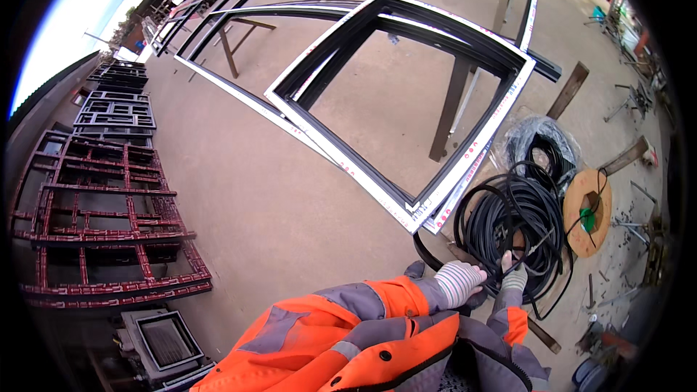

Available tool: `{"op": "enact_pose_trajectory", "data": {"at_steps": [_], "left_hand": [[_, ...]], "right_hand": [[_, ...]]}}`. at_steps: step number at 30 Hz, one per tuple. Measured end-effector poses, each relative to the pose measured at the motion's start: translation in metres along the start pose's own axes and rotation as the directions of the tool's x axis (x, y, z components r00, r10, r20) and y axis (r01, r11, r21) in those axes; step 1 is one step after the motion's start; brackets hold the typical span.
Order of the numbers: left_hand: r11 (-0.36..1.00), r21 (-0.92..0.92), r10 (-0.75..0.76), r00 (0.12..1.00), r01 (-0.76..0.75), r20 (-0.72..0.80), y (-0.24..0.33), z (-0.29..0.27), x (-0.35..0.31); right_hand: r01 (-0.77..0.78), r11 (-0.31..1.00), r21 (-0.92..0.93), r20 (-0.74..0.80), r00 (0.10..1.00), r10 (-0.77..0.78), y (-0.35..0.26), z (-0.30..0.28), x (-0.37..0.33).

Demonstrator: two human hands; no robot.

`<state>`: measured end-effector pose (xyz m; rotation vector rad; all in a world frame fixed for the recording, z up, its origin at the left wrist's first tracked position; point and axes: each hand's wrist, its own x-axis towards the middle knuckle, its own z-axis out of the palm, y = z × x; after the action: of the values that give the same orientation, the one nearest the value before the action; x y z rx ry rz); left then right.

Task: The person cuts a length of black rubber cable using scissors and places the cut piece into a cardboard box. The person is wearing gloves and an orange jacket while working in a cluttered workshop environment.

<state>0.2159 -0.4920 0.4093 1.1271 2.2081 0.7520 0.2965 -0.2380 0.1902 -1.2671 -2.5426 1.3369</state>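
Note:
A large loose coil of black flexible strip, like rubber seal or cable, lies just beyond my hands. My left hand, in a striped glove, is at its near left side with fingers curled; what they hold is hidden. My right hand, also gloved, is closed on a strand at the coil's near edge, thumb upward. One black length bends out left of the coil, below the corner of a white-faced rectangular frame. That frame has dark grooved inner edges and lies on other frame pieces.
A wooden spool disc and a plastic-wrapped black coil lie right of the loose coil. Longer frames rest on supports behind. Red-wrapped frames are stacked at left. Clamps and scattered tools line the right side.

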Motion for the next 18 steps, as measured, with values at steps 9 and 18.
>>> {"op": "enact_pose_trajectory", "data": {"at_steps": [9, 18], "left_hand": [[0.999, 0.044, 0.001, 0.999, 0.001, -0.047, 0.013, -0.014, -0.029], [0.959, -0.158, -0.238, 0.971, 0.235, -0.006, 0.038, -0.023, -0.06]], "right_hand": [[-0.351, 0.902, 0.252, 0.203, 0.93, 0.306, -0.128, -0.044, -0.073], [-0.029, 0.933, 0.359, -0.134, 0.988, 0.082, -0.131, -0.106, -0.058]]}}
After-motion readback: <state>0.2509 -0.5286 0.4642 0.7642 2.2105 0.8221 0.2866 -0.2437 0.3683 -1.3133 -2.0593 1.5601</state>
